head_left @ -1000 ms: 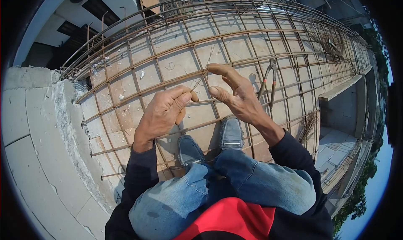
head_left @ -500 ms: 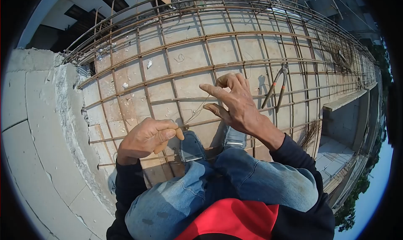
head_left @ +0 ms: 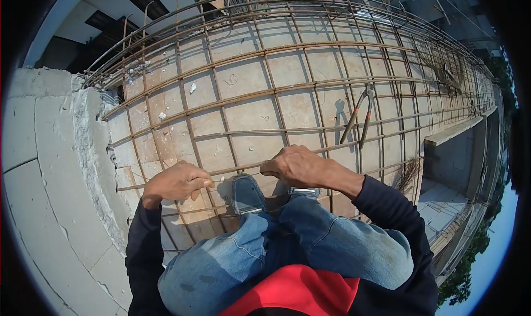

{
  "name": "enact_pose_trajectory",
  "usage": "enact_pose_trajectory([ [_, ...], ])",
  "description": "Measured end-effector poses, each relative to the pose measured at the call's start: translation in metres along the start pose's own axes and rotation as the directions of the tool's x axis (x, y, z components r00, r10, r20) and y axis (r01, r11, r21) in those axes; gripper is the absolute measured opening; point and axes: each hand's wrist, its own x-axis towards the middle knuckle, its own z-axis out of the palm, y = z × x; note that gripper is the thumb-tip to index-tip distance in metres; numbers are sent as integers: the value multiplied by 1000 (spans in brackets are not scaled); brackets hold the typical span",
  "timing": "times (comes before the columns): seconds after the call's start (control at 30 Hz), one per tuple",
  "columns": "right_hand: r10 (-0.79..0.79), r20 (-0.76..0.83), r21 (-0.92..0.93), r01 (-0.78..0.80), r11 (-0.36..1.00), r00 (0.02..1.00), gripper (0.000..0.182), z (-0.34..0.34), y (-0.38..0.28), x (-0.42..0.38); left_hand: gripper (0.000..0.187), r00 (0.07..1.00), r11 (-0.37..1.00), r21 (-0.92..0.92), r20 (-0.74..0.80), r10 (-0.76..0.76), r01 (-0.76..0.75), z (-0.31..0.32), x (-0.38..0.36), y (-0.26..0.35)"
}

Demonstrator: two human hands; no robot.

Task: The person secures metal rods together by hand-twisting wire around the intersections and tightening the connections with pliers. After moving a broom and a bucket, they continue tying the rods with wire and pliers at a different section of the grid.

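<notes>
My left hand (head_left: 180, 182) is closed in a pinch, low over the rebar grid to the left of my shoes. The thin tie wire it pinched a moment ago is too fine to follow clearly now. My right hand (head_left: 298, 166) is also closed, knuckles up and fingertips turned toward the left hand, just beyond my right shoe. Its fingertips are mostly hidden behind the hand. Rusty rebar (head_left: 251, 132) crosses in a grid below both hands. A pair of pincers (head_left: 355, 121) with orange-marked handles rests on the bars, beyond my right hand and apart from it.
Boards (head_left: 243, 108) lie beneath the grid, with small white rubble pieces. A rough concrete edge (head_left: 83, 128) runs along the left. Bundled thin wire (head_left: 408, 175) lies at the right, near an opening (head_left: 451, 155). My shoe (head_left: 249, 194) is among the bars.
My hands have moved farther apart. The right hand lowered and its raised, spread fingers closed; the left shifted left. The wire loop seen between them no longer shows clearly.
</notes>
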Motion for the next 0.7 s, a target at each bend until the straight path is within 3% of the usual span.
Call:
enact_pose_trajectory([
  [0.03, 62, -4, 60, -61, 996, 998, 16, 1, -3, 3, 35, 1000, 1000, 1, -13, -10, 10, 12, 8, -5],
  [0.07, 120, -1, 120, -119, 986, 993, 15, 3, -6, 7, 34, 928, 962, 135, -261, 267, -238, 30, 21, -6],
  [0.13, 102, -17, 131, -99, 986, 995, 16, 5, -13, 11, 33, 718, 857, 318, -470, 513, -405, 48, 34, 10],
  [0.2, 147, -61, 141, -138, 980, 987, 14, 7, -19, 13, 31, 957, 958, -136, -183, 225, -252, 44, 40, 30],
  [0.33, 222, -131, 228, -189, 955, 966, 19, 15, -13, 4, 30, 888, 940, -30, -338, 310, -340, 36, 27, 20],
  [0.4, 320, -124, 493, -221, 841, 939, 21, 21, -20, -5, 29, 911, 938, -4, -237, 336, -347, 33, 16, 16],
  [0.43, 276, -196, 518, -140, 844, 941, 21, 26, -27, -5, 28, 928, 944, -23, -193, 318, -328, 34, 10, 19],
  [0.47, 267, -187, 513, -137, 848, 945, 21, 29, -32, -8, 28, 927, 945, -29, -206, 315, -327, 41, 12, 10],
  [0.53, 312, 29, 536, -278, 797, 950, 22, 40, -40, -11, 31, 841, 850, -26, -168, 515, -526, 54, 16, -15],
  [0.6, 350, 32, 578, -303, 757, 936, 25, 36, -52, -10, 29, 850, 865, -11, -197, 489, -501, 54, 5, -18],
  [0.67, 442, 170, 874, -342, 346, 881, 28, 18, -70, -19, 28, 830, 845, 24, -175, 530, -535, 44, 3, -6],
  [0.7, 472, 266, 880, -411, 236, 841, 29, 28, -62, -28, 27, 895, 905, -30, -162, 415, -424, 34, -11, 7],
])
